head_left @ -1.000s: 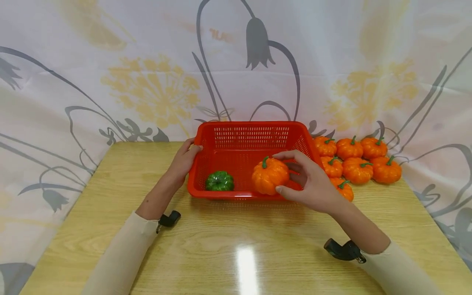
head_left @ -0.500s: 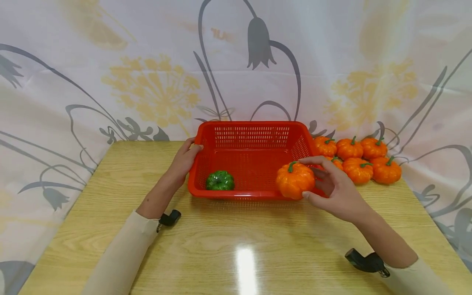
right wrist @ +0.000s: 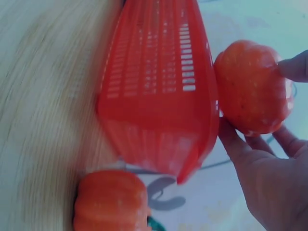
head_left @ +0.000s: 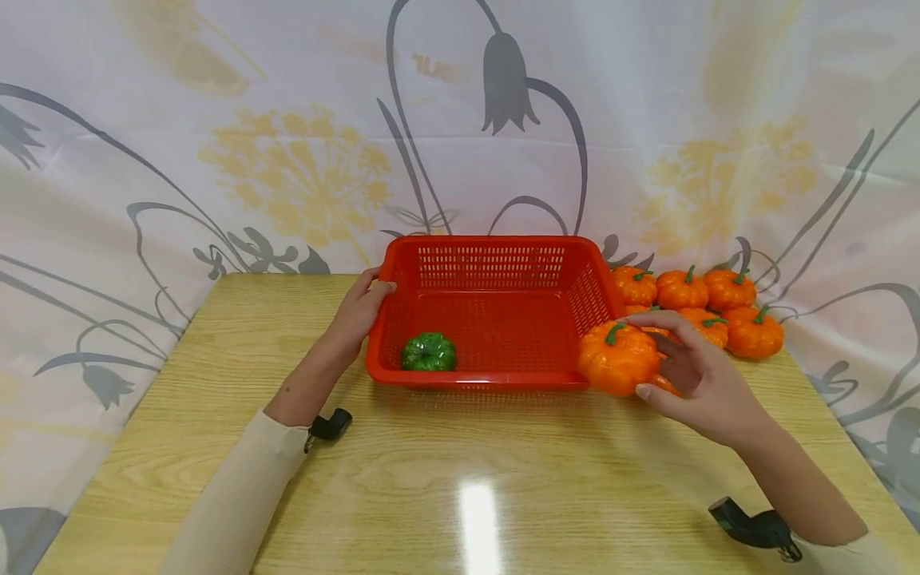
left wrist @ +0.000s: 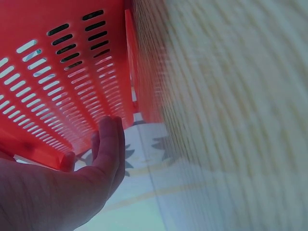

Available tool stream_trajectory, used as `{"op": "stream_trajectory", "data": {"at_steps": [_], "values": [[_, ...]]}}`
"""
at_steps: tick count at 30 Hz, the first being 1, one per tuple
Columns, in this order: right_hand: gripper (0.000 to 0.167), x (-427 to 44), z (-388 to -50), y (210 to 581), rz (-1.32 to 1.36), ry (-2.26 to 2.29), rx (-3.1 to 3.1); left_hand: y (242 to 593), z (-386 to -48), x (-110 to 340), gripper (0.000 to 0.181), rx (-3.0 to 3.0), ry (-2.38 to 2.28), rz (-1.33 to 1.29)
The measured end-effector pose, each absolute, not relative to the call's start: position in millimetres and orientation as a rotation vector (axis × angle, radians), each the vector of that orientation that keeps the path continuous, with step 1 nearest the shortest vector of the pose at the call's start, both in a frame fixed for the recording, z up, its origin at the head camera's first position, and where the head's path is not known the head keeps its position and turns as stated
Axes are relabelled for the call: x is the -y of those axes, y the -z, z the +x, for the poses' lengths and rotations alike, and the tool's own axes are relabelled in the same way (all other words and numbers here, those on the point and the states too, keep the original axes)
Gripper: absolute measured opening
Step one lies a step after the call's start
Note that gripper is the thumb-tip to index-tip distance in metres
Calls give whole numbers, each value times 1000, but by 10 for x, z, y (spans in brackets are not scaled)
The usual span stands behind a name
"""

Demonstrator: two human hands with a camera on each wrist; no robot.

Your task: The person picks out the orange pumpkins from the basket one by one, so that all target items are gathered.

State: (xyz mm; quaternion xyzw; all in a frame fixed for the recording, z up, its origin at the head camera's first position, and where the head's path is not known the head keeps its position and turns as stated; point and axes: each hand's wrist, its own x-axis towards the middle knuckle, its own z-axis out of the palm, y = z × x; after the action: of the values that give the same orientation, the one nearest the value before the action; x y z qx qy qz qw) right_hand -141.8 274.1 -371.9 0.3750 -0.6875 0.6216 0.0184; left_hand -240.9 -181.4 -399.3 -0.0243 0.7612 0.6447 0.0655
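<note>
My right hand (head_left: 707, 391) holds an orange pumpkin (head_left: 618, 359) with a green stem, thumb on one side and fingers on the other. It hangs at the front right corner of the red plastic basket (head_left: 474, 378). In the right wrist view the pumpkin (right wrist: 254, 86) appears above the basket's rim. My left hand (head_left: 357, 318) grips the basket's left rim, thumb over the edge. The left wrist view has its fingers (left wrist: 109, 144) along the slotted outer wall (left wrist: 62, 77). Inside the basket, at the front left, lies a shiny green pumpkin (head_left: 429, 352).
Several orange pumpkins (head_left: 752, 331) stand grouped on the wooden table (head_left: 402, 479) right of the basket, some partly hidden by my right hand. One pumpkin (right wrist: 111, 202) sits close to the basket in the right wrist view. A flower-printed cloth (head_left: 302, 120) hangs behind the table.
My right hand has carried the orange pumpkin rightward, from over the basket's front middle to its front right corner. The left hand, basket and green pumpkin have stayed put.
</note>
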Motion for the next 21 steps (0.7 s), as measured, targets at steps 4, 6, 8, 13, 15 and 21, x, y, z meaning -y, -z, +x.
{"op": "stream_trajectory", "data": {"at_steps": [4, 6, 8, 13, 15, 21], "values": [[76, -2860, -1412, 3742, 1187, -1929, 2100, 3997, -2416, 1818, 57, -2297, -1942, -68], [78, -2925, -1412, 3757, 1202, -1938, 2081, 3998, -2418, 1818, 57, -2297, -1942, -68], [78, -2988, -1418, 3772, 1229, -1958, 2052, 4000, -2418, 1819, 56, -2298, -1945, -72], [78, -3127, -1428, 3792, 1261, -1999, 1993, 3998, -2416, 1818, 56, -2304, -1943, -79], [77, -3175, -1423, 3792, 1248, -2006, 1993, 3997, -2414, 1819, 56, -2303, -1942, -80], [73, -3308, -1418, 3810, 1260, -2045, 1951, 4003, -2417, 1819, 56, -2300, -1943, -84]]}}
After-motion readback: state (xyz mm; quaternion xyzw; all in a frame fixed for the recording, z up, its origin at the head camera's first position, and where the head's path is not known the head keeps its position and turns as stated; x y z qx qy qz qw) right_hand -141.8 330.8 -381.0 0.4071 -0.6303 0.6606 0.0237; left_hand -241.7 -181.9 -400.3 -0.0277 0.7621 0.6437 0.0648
